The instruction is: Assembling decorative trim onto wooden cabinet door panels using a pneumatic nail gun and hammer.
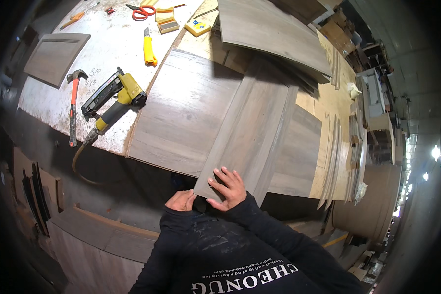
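Observation:
A long grey-brown wood-grain cabinet door panel (252, 125) with a raised border lies lengthwise before me, its near end at my body. My left hand (181, 200) is closed at the panel's near left corner, thumb along the edge; its fingertips are partly hidden. Flat on the panel's near end rests my right hand (229, 190), fingers spread. Beneath the door panel are a wide flat wood-grain board (181, 110) on its left and another grey board (299, 152) on its right. A stack of grey panels (274, 36) covers its far end.
On the white worktop (117, 44) to the left lie a yellow nail gun (115, 100) with a hose, a hammer (73, 105), a yellow utility knife (149, 49), red-handled scissors (143, 12) and a small panel (57, 56). Thin strips (334, 157) lie at right.

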The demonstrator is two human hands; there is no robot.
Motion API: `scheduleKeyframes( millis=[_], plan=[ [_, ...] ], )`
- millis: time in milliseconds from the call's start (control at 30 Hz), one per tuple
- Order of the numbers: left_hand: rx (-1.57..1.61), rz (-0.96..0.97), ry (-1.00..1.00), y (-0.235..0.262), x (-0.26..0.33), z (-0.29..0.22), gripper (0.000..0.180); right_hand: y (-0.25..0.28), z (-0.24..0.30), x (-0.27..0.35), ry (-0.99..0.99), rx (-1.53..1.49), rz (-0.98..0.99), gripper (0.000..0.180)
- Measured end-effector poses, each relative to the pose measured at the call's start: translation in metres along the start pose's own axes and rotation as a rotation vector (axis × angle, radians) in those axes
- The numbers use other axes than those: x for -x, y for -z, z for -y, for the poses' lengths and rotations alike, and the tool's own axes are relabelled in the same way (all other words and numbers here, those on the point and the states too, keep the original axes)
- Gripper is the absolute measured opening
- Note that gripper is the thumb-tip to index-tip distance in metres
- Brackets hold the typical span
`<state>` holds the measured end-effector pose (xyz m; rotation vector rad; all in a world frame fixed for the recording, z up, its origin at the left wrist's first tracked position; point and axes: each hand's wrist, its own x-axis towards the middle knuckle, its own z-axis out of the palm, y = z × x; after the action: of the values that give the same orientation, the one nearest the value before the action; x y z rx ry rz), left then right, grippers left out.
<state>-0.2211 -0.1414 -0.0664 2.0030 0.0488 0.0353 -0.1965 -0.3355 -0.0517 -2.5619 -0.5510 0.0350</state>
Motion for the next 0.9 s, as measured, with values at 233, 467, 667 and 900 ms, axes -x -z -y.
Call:
scheduleKeyframes(
  millis=[233,467,667,900],
  plan=[
    [-0.084,0.247,-0.114,0.008,-0.024,-0.010,0.007,0.013,-0.020,0.017,0.033,0.030,0.042,0.054],
    [-0.804,-0.267,-0.273,0.102,-0.208,0.040,0.046,0.013,-0.021,0.017,0.033,0.041,0.046,0.053],
    [-0.983,-0.096,0.138,0.105,-0.275,0.069,0.065,0.011,-0.016,0.014,0.033,0.025,0.039,0.054],
    [-0.483,0.232,0.082,0.148,-0.197,0.002,0.044,0.008,-0.022,0.018,0.021,0.002,0.053,0.055]
  ],
)
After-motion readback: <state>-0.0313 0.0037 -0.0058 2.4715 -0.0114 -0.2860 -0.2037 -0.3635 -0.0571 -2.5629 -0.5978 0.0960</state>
